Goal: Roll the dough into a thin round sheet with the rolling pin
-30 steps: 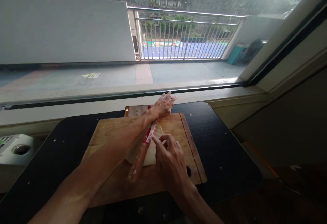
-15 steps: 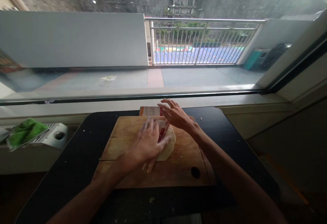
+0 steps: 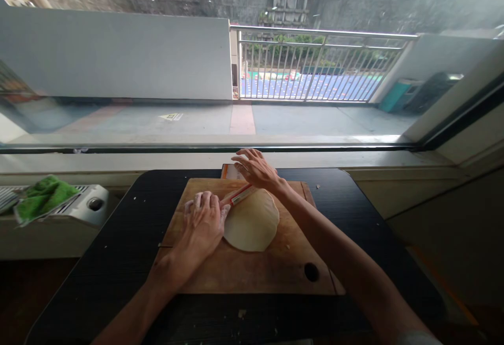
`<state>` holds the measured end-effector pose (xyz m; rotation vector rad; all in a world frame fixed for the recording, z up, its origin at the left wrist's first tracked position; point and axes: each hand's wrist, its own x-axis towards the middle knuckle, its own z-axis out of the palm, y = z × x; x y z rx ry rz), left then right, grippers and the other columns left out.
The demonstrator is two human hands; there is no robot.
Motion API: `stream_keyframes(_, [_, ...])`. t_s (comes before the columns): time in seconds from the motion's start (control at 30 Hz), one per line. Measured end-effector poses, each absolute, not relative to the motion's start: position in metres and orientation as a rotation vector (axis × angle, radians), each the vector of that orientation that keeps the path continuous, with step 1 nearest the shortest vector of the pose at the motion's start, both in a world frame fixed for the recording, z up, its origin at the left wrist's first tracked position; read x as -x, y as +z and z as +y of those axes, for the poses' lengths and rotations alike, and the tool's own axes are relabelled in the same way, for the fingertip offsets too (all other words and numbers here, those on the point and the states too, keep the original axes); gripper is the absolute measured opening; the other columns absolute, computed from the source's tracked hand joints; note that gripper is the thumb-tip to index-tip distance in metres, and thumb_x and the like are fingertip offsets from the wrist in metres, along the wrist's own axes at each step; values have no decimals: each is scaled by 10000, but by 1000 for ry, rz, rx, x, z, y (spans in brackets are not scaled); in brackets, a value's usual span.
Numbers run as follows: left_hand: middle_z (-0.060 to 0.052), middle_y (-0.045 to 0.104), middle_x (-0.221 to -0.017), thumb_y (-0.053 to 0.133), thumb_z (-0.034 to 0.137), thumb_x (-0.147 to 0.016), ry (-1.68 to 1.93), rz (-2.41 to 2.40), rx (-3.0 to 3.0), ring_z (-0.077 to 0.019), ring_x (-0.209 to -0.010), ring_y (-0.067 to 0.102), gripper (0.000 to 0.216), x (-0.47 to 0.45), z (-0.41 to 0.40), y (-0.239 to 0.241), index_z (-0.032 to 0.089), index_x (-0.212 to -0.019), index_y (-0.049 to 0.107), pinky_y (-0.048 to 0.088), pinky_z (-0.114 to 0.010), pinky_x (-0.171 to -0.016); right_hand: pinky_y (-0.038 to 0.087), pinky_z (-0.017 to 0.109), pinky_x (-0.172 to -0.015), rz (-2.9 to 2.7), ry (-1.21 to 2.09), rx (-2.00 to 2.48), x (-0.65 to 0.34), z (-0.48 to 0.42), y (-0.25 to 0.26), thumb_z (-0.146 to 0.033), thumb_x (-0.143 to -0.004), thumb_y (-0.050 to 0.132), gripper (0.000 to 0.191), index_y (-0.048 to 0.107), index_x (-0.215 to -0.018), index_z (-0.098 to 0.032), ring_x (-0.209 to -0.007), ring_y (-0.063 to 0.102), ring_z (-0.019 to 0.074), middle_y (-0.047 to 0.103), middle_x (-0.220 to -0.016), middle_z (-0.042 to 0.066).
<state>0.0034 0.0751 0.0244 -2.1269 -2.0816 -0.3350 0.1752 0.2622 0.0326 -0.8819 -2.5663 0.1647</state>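
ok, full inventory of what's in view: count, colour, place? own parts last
dough: 1, pale, on board
pin: 1, reddish with red-white label, along dough's far-left edge
board: 1, brown wood, on table
table: 1, black, below window
flat item: 1, orange and whitish, behind board
crumbs: several, pale, on table
unit: 1, white, left of table
cloth: 1, green, on unit
sill: 1, white, beyond table
window: 1, pale frame, above sill
parapets: 2, greyish, either side of railing
railing: 1, silvery, outside
sign: 1, yellow-white, on outside floor
box: 1, teal, outside right
left hand: 1, whitish fingers, at pin's left end
right hand: 1, bare, over pin's far end, contact hidden
sleeve: 1, greyish, bottom right
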Motion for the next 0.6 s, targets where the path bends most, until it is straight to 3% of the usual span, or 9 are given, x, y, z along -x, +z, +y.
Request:
stream_keyframes(0.17, [-249, 735, -1370, 373, 455, -1144, -496, -2065, 2048, -419, -1353, 661, 500, 16, 95, 11, 140, -1346, 704, 549, -591, -1140, 355, 508, -1304, -2634, 115, 950, -153, 275, 31, -343, -1199, 450, 451, 662, -1565, -189, -1523, 498, 303, 608, -1623, 176])
stream_keyframes(0.4, [-250, 610, -1649, 307, 451, -1155, -542, -2038, 2161, -407, -1602, 516, 624, 18, 94, -1, 97, -1546, 642, 462, -606, -1287, 202, 658, -1390, -2858, 91, 1026, -176, 262, 24, -283, -1115, 593, 698, 397, -1780, -204, -1736, 249, 392, 372, -1834, 189])
stream_keyframes(0.6, [-186, 520, -1744, 300, 455, -1160, -579, -1973, 2289, -365, -1658, 456, 641, -6, 67, 4, 155, -1673, 539, 351, -610, -1376, 264, 582, -1404, -2790, 42, 1149, -209, 225, 19, -301, -1140, 511, 683, 365, -1786, -133, -1701, 364, 346, 422, -1796, 203])
